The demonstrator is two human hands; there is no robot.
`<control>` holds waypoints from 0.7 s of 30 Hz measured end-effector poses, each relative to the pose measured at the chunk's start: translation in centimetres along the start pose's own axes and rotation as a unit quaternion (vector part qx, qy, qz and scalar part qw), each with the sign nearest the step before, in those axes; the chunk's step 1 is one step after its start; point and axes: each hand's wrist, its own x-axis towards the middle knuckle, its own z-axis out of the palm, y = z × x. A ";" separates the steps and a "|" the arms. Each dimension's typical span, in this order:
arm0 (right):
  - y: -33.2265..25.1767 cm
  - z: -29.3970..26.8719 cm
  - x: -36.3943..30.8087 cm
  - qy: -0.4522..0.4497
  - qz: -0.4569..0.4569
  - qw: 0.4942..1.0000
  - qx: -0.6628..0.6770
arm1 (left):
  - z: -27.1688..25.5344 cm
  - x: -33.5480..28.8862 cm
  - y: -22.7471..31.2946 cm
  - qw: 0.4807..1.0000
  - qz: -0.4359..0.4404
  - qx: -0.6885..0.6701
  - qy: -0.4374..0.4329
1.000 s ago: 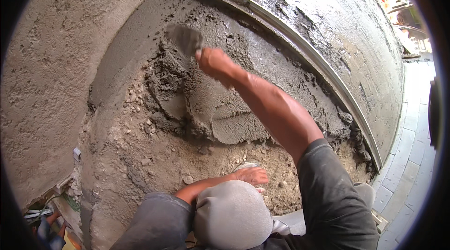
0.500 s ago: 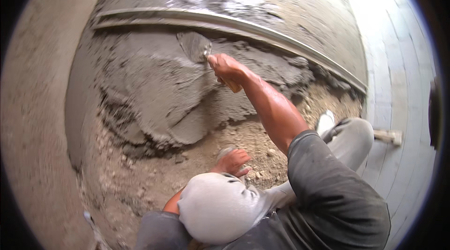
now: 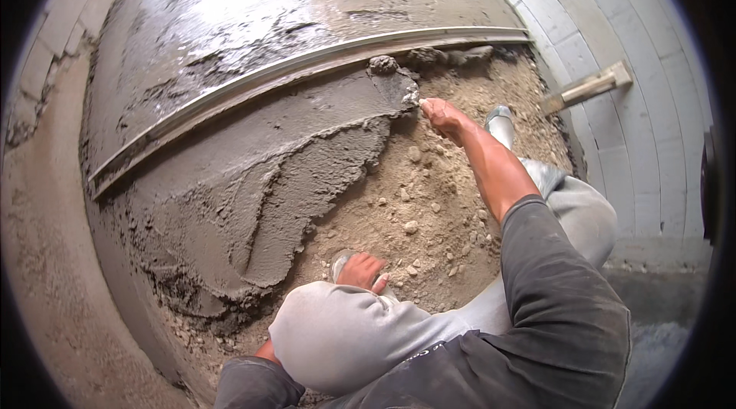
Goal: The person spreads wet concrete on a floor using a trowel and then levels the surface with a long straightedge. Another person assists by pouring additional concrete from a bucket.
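A trowel (image 3: 393, 88) is gripped by its handle in my right hand (image 3: 445, 118), arm stretched forward. Its blade, smeared with grey, lies at the right end of the wet mortar (image 3: 314, 141), against a small lump of it. Just beyond the blade, a long metal straightedge (image 3: 307, 64) crosses the mortar from left to right. My left hand (image 3: 360, 271) rests beside my bent knee (image 3: 330, 332), over the tip of my shoe. Its fingers are loosely stretched, the thumb apart, and nothing shows in them.
Dry, stony sand (image 3: 414, 225) lies between the mortar's ragged edge and my legs. Smoothed wet mortar (image 3: 253, 3) stretches beyond the straightedge. A block wall (image 3: 652, 125) rises on the right, with a wooden piece (image 3: 590, 87) near it. Another wall (image 3: 46, 202) stands at the left.
The view has turned, and the straightedge now slants up to the right. My right hand has carried the trowel from the middle of the mortar to its right end. My left hand stays by the knee.
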 end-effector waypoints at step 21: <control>1.7 -5.4 2.1 0.016 -0.034 0.982 -0.187 | 0.6 1.3 0.5 0.999 -0.001 0.030 -0.023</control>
